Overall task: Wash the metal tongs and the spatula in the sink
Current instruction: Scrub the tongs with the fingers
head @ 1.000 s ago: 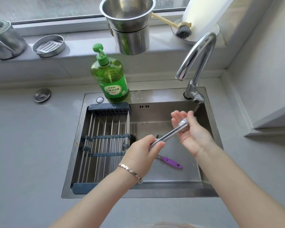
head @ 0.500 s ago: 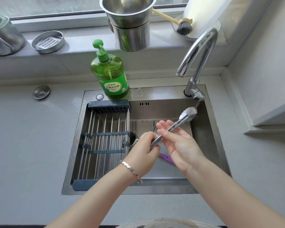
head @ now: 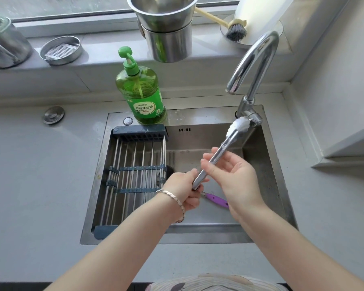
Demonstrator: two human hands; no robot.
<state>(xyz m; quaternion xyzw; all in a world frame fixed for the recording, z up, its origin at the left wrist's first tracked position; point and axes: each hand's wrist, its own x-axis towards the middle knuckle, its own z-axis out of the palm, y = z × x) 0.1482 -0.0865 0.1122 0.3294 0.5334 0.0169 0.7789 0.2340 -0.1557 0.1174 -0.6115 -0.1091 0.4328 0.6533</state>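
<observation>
The metal tongs (head: 229, 141) slant over the steel sink (head: 267, 164), their soapy scalloped tips up near the faucet base. My left hand (head: 183, 190) is closed around the hinge end of the tongs. My right hand (head: 231, 175) lies against the middle of the shaft, fingertips pinching it and the palm half open. A purple-handled utensil (head: 216, 199), likely the spatula, lies on the sink floor below my hands; its working end is hidden behind my left hand.
A roll-up drying rack (head: 132, 175) covers the sink's left half. A green dish-soap bottle (head: 141, 91) stands at the sink's back rim, the curved faucet (head: 254, 64) at back right. Steel pots (head: 166, 32), a brush (head: 233, 28) and a round tin (head: 61, 50) sit on the windowsill.
My right hand slid down the tongs from the tips to the middle of the shaft, baring the soapy tips. The tongs now point more steeply toward the faucet.
</observation>
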